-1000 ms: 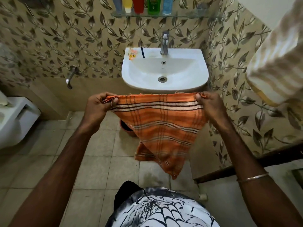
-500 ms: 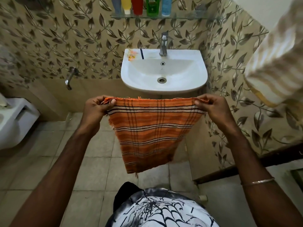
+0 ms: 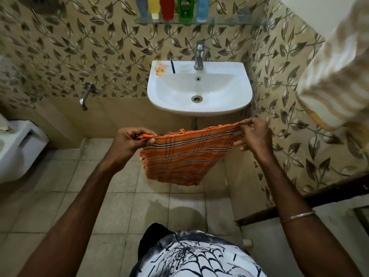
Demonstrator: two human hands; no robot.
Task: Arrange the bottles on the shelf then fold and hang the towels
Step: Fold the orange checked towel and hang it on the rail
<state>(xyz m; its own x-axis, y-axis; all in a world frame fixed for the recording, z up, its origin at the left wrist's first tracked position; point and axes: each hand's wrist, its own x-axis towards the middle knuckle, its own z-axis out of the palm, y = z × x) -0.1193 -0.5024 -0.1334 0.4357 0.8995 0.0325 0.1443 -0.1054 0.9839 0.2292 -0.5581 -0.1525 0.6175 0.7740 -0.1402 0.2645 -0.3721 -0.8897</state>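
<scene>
Hidden or cut off: the five plastic bottles point(image 3: 171, 7) on the glass wall shelf point(image 3: 219, 22) lose their upper parts to the top of the frame; a cream-and-white striped towel point(image 3: 335, 76) at far right is blurred and runs out of view, its hanger unseen; the white toilet point(image 3: 18, 148) at left is only partly in frame.
Count: five bottles, standing in a row, blue, yellow, red, green, pale blue; two towels; two bare hands; one white ceramic washbasin point(image 3: 199, 92) with one steel tap point(image 3: 199, 55).
Task's thing: an orange cotton towel with dark and pale stripes point(image 3: 179, 156), folded over, held in the air below the basin's front rim.
Long axis: its top edge runs from hand to hand, rising toward the right; the rest hangs down toward the tiled floor point(image 3: 60, 196).
Left hand point(image 3: 129, 142): fingers and thumb pinched closed on the towel's left top corner.
Right hand point(image 3: 254, 134): thumb and fingertips pinching the right top corner, with the remaining fingers loose just below it.
Beyond the grip: the basin lies straight ahead, the shelf above it.
</scene>
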